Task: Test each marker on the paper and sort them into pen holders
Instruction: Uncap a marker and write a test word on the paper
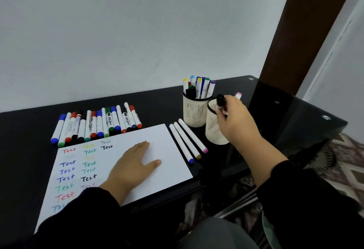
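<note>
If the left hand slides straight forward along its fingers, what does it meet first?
The left hand lies flat on the paper, fingers pointing up-right. Probably first the blue-tipped marker, nearest of three beside the paper's edge.

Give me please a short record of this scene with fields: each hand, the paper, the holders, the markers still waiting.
left hand: flat on the paper, fingers straight
right hand: grip on a black-capped marker, over the near holder
far holder: many markers standing
paper: "Test" written in several colours
marker row: lying behind the paper
three slim markers: lying between paper and holders
</note>
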A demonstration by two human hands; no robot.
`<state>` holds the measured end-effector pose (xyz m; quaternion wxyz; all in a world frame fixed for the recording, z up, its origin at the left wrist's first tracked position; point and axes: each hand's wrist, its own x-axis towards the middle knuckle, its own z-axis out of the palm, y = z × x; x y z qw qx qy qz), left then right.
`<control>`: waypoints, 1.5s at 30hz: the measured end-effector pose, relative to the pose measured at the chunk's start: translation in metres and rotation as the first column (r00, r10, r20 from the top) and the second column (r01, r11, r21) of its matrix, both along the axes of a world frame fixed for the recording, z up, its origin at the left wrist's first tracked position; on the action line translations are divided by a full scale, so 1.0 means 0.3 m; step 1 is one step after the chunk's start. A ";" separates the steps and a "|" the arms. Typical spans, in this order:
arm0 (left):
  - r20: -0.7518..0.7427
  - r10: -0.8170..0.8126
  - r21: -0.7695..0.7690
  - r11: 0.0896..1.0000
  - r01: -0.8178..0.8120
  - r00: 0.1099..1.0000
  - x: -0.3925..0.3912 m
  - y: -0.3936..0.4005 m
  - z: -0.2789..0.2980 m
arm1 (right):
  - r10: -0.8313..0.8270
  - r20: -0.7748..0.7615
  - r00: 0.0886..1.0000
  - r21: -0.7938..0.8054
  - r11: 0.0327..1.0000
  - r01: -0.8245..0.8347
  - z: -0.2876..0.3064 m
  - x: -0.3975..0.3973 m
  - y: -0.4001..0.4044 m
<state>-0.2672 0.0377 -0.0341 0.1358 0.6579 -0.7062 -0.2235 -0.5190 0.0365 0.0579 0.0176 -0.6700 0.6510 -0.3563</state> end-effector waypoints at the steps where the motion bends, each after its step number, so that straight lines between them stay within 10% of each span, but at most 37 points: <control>1: 0.010 -0.001 -0.004 1.000 0.001 1.000 -0.002 -0.002 -0.001 | -0.020 0.003 1.000 0.023 1.000 0.020 0.002 -0.002 -0.010; 17: 0.070 -0.002 0.020 1.000 0.001 0.998 -0.006 -0.013 -0.007 | -0.127 0.058 0.990 0.176 0.978 0.115 0.011 -0.003 -0.080; 32: 0.085 0.010 0.067 0.998 -0.016 0.996 0.044 -0.013 0.043 | 0.135 -0.173 0.976 -0.156 0.974 -0.163 0.014 0.174 -0.036; 45: 0.118 0.095 0.032 0.995 -0.099 0.989 0.274 -0.017 0.038 | 0.348 -0.208 0.914 0.192 0.931 -0.311 -0.145 0.475 -0.292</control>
